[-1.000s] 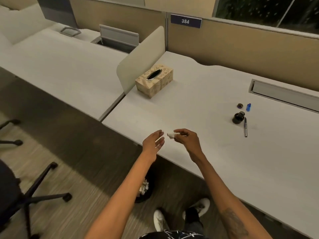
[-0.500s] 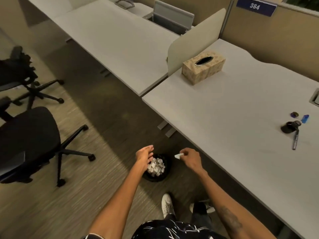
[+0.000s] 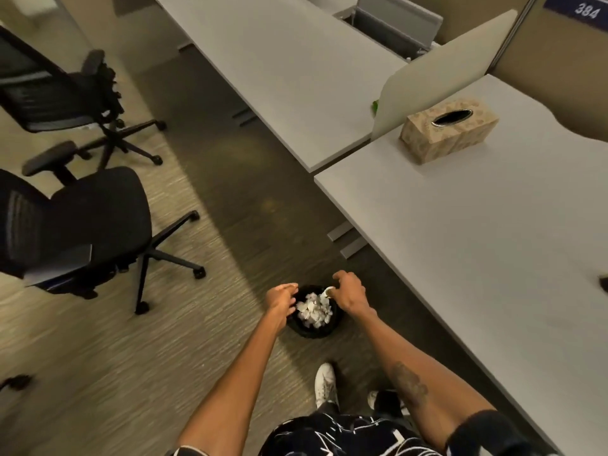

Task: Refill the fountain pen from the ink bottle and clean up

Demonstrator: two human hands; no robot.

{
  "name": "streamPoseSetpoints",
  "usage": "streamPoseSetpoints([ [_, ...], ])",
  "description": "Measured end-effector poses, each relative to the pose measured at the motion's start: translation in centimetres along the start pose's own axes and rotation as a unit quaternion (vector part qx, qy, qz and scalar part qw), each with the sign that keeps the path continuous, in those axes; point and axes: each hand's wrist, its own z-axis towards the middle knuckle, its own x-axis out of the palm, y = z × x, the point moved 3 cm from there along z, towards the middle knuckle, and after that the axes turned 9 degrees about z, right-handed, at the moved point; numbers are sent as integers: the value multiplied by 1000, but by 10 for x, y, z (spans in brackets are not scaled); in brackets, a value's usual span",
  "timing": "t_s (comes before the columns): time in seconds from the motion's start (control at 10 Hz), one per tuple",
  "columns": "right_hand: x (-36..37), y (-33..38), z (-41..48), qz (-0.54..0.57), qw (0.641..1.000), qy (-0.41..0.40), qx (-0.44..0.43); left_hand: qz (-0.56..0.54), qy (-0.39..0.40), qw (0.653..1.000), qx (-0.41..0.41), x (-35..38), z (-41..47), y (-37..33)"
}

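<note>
A small black waste bin [image 3: 311, 331] stands on the floor beside the desk, holding several crumpled white tissues [image 3: 314, 311]. My right hand [image 3: 350, 292] hovers over the bin's right rim and pinches a small white tissue wad [image 3: 327, 292] at its fingertips. My left hand [image 3: 280, 297] is over the bin's left rim, fingers loosely curled with nothing in them. A dark sliver at the frame's right edge [image 3: 603, 283] lies on the desk; I cannot tell what it is. The pen is out of view.
A patterned tissue box [image 3: 449, 134] sits on the grey desk [image 3: 493, 241] to my right, by a low divider panel [image 3: 441, 67]. Two black office chairs [image 3: 82, 222] stand on the carpet to the left. My white shoes [image 3: 325, 385] are just below the bin.
My view swung left and down from the desk to the floor. Both hands dropped from the desk edge to just above the bin, the right still pinching the tissue wad.
</note>
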Motion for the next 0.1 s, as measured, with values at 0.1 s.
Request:
streamPoseSetpoints([
  [0.1, -6, 10, 5, 5, 1000, -18, -3, -12, -14, 1000, 5, -1, 3, -2],
])
